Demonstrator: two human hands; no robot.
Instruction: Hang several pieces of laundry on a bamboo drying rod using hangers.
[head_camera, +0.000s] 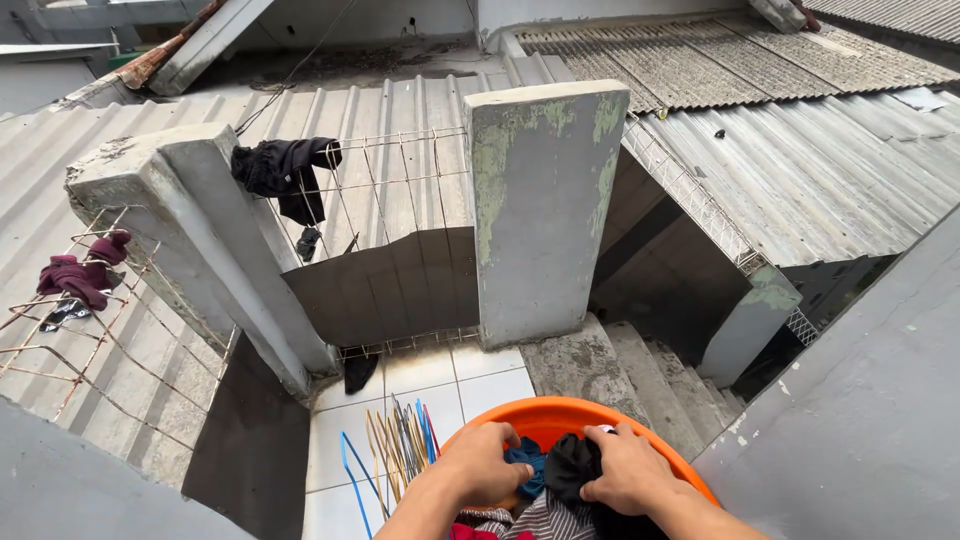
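Both hands are buried in the round orange plastic basin (560, 415) at the tiled floor's near edge: left hand (483, 462) and right hand (628, 468) each clutching the dark crumpled laundry (568, 468), coloured wire hangers (398, 440) just beside.

Glossy orange plastic basin (560, 412), soft cloth laundry (572, 465), rough mossy concrete pillar (545, 215).

Both hands (555, 465) rest in the basin (560, 412) of clothes; hangers (395, 445) lie just left.
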